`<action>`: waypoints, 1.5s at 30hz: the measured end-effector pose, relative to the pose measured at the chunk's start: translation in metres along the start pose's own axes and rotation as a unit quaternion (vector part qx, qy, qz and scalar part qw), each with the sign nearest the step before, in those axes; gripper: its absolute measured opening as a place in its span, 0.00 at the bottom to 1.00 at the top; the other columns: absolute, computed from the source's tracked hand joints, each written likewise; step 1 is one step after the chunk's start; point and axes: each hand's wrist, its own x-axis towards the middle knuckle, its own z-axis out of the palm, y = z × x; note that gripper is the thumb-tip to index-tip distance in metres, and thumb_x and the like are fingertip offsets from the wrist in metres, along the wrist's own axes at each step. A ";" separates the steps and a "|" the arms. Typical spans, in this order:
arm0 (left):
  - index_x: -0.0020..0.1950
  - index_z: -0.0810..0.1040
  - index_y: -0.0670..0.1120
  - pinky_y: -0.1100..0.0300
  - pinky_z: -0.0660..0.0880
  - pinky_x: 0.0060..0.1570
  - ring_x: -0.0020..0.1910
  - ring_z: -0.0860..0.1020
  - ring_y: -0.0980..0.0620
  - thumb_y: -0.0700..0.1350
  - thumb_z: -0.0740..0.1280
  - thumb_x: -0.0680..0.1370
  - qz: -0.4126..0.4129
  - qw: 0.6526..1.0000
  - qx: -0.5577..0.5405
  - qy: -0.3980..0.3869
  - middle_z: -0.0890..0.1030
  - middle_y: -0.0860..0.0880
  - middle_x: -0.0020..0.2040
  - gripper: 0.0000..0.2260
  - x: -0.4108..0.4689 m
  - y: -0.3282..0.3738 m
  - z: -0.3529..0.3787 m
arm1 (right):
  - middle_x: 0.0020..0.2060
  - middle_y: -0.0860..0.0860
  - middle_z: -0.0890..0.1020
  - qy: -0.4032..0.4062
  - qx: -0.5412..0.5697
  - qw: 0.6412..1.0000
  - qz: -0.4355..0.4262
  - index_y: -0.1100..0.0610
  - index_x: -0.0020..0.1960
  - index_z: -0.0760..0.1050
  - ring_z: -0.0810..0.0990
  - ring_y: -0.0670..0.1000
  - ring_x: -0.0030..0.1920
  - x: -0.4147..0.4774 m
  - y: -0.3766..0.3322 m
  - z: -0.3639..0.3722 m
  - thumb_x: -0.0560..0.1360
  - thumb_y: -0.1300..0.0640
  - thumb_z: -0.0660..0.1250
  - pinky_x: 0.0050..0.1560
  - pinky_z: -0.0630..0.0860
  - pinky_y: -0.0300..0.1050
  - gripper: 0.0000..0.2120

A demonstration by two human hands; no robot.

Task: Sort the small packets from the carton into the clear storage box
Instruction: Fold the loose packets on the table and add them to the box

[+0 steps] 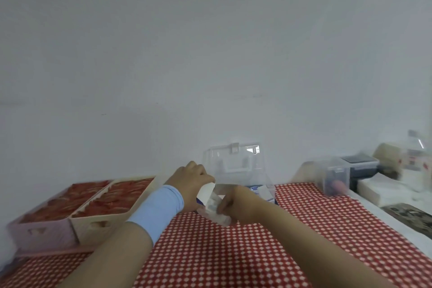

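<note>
White carton (206,195) and packets (216,214) held just in front of the open clear storage box (236,161).
My left hand (189,179) curls round the carton; my right hand (237,204) pinches a few packets at its mouth. They look light, thin and slippery, so I'd pinch their flat faces.

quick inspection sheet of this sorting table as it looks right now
surface: red-and-white checked tablecloth covers the table
job's things: small white-and-blue carton held tilted in front of the clear plastic storage box, whose lid is up; white-and-blue packets lie inside
clutter: pink plastic basket and cream plastic basket at left, both with red contents; second clear lidded container, dark box and white paper stack at right
grippers: left hand grips the carton; right hand holds pale small packets, blurred
cables: nothing seen
surroundings: plain white wall
</note>
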 end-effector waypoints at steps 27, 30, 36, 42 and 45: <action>0.68 0.70 0.49 0.60 0.73 0.62 0.61 0.69 0.54 0.35 0.74 0.71 -0.071 0.910 -0.331 0.239 0.65 0.53 0.66 0.29 -0.036 -0.025 -0.003 | 0.65 0.54 0.76 0.168 0.192 0.964 -0.069 0.46 0.79 0.53 0.81 0.51 0.50 0.011 -0.031 -0.006 0.82 0.58 0.63 0.43 0.79 0.36 0.30; 0.67 0.72 0.55 0.73 0.69 0.58 0.62 0.66 0.55 0.36 0.78 0.68 -0.140 0.873 -0.380 0.271 0.59 0.54 0.66 0.32 -0.043 -0.028 0.011 | 0.49 0.48 0.77 0.206 0.230 0.950 -0.038 0.51 0.78 0.56 0.79 0.43 0.42 0.020 -0.034 -0.006 0.80 0.57 0.67 0.38 0.77 0.36 0.31; 0.75 0.65 0.53 0.60 0.69 0.63 0.63 0.72 0.48 0.42 0.80 0.67 -0.245 0.842 -0.446 0.181 0.67 0.47 0.65 0.40 -0.045 -0.045 0.030 | 0.42 0.47 0.80 0.187 0.265 0.946 0.015 0.53 0.69 0.67 0.84 0.48 0.39 0.045 -0.042 0.003 0.73 0.61 0.75 0.36 0.81 0.38 0.28; 0.80 0.52 0.49 0.58 0.67 0.64 0.69 0.69 0.47 0.48 0.75 0.72 -0.282 0.832 -0.469 0.095 0.68 0.45 0.74 0.44 -0.037 -0.062 0.049 | 0.44 0.57 0.84 0.203 0.263 0.941 0.062 0.56 0.62 0.72 0.82 0.48 0.26 0.079 -0.054 0.022 0.74 0.56 0.75 0.27 0.77 0.38 0.20; 0.80 0.53 0.48 0.54 0.66 0.69 0.73 0.68 0.46 0.53 0.72 0.74 -0.309 0.819 -0.475 0.087 0.64 0.46 0.77 0.41 -0.031 -0.073 0.064 | 0.45 0.57 0.85 0.191 0.241 0.950 0.061 0.56 0.61 0.73 0.84 0.49 0.29 0.096 -0.054 0.031 0.74 0.54 0.74 0.35 0.84 0.44 0.18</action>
